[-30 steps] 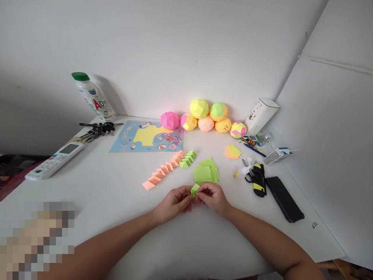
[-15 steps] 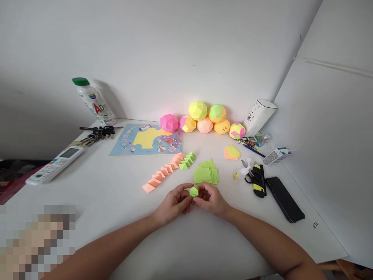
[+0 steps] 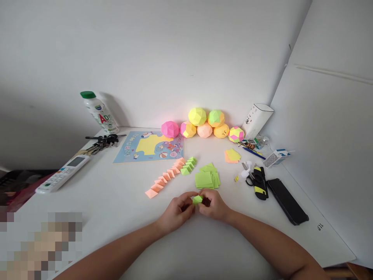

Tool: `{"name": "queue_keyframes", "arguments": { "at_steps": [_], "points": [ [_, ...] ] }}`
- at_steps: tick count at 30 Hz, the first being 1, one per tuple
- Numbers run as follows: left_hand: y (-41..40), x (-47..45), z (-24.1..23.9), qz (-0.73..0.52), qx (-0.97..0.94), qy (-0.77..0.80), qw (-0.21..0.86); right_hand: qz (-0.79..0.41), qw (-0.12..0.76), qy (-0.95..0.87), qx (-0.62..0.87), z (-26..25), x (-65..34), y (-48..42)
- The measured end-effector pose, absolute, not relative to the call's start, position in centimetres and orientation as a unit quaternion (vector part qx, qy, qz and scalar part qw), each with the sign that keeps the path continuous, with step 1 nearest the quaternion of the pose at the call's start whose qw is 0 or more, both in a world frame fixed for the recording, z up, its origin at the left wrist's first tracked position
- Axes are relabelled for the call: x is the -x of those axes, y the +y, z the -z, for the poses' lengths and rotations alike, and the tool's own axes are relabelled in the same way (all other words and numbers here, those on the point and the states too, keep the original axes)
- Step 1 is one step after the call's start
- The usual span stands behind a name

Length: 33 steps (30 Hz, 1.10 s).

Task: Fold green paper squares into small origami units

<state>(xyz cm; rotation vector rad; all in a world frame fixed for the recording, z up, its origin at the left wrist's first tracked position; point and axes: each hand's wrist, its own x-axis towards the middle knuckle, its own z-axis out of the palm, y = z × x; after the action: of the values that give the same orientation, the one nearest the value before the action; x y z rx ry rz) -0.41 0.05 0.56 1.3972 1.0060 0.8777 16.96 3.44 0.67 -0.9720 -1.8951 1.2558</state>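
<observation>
My left hand (image 3: pixel 176 212) and my right hand (image 3: pixel 214 205) meet over the white table (image 3: pixel 116 202), both pinching one small folded green paper piece (image 3: pixel 197 200) between their fingertips. Just beyond them lies a loose stack of green paper squares (image 3: pixel 206 178). To its left runs a diagonal row of folded units, peach ones (image 3: pixel 164 179) nearer and green ones (image 3: pixel 189 165) at the far end.
Several coloured paper balls (image 3: pixel 204 123) sit against the wall. A cartoon sheet (image 3: pixel 150 145), keys (image 3: pixel 101 141), a white remote (image 3: pixel 62 173) and a bottle (image 3: pixel 99 111) lie left. Right are yellow-orange notes (image 3: pixel 232 155), scissors (image 3: pixel 256 179), a black phone (image 3: pixel 287 200) and a white carton (image 3: pixel 257 118).
The green piece has been folded smaller and turned between my fingertips, and the view has tilted so everything sits a little lower in the picture.
</observation>
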Motion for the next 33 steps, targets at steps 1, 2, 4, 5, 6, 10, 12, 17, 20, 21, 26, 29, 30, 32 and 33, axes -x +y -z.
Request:
{"name": "queue_keyframes", "arguments": {
  "at_steps": [1, 2, 4, 5, 6, 10, 12, 17, 20, 21, 26, 29, 30, 32, 33],
  "points": [
    [0.07, 0.41, -0.63, -0.375, -0.583, 0.43, 0.578, -0.488, 0.327, -0.718, 0.373, -0.67, -17.01, 3.45],
    [0.09, 0.42, -0.68, -0.377, -0.571, 0.432, 0.587, -0.496, 0.326, -0.712, 0.375, -0.67, -17.06, 3.46],
    [0.13, 0.46, -0.72, -0.377, -0.553, 0.436, 0.602, -0.507, 0.325, -0.703, 0.378, -0.67, -17.12, 3.46],
    [0.15, 0.48, -0.73, -0.375, -0.547, 0.437, 0.607, -0.513, 0.324, -0.698, 0.38, -0.67, -17.13, 3.45],
    [0.17, 0.51, -0.73, -0.373, -0.542, 0.438, 0.613, -0.519, 0.323, -0.694, 0.38, -0.66, -17.13, 3.45],
    [0.27, 0.56, -0.86, -0.357, -0.532, 0.426, 0.639, -0.529, 0.324, -0.69, 0.374, -0.69, -17.06, 3.41],
    [0.32, 0.57, -0.95, -0.35, -0.536, 0.418, 0.644, -0.521, 0.325, -0.697, 0.371, -0.8, -17.0, 3.38],
    [0.4, 0.7, -1.01, -0.352, -0.527, 0.4, 0.662, -0.502, 0.332, -0.713, 0.359, -1.03, -16.94, 3.34],
    [0.43, 0.82, -1.0, -0.352, -0.523, 0.404, 0.663, -0.487, 0.345, -0.721, 0.352, -0.96, -16.95, 3.38],
    [0.44, 0.83, -1.0, -0.351, -0.523, 0.407, 0.662, -0.483, 0.348, -0.722, 0.352, -0.93, -16.95, 3.4],
    [0.48, 0.8, -1.0, -0.352, -0.528, 0.403, 0.66, -0.482, 0.349, -0.721, 0.356, -0.89, -16.97, 3.38],
    [0.5, 0.79, -0.98, -0.351, -0.531, 0.398, 0.66, -0.492, 0.347, -0.712, 0.362, -0.94, -17.01, 3.33],
    [0.51, 0.79, -0.98, -0.351, -0.531, 0.4, 0.66, -0.497, 0.345, -0.708, 0.363, -0.94, -17.04, 3.31],
    [0.51, 0.79, -0.98, -0.352, -0.528, 0.405, 0.658, -0.505, 0.341, -0.703, 0.366, -0.94, -17.11, 3.27],
    [0.51, 0.78, -0.98, -0.353, -0.527, 0.407, 0.657, -0.507, 0.34, -0.702, 0.366, -0.93, -17.14, 3.24]
  ]
}}
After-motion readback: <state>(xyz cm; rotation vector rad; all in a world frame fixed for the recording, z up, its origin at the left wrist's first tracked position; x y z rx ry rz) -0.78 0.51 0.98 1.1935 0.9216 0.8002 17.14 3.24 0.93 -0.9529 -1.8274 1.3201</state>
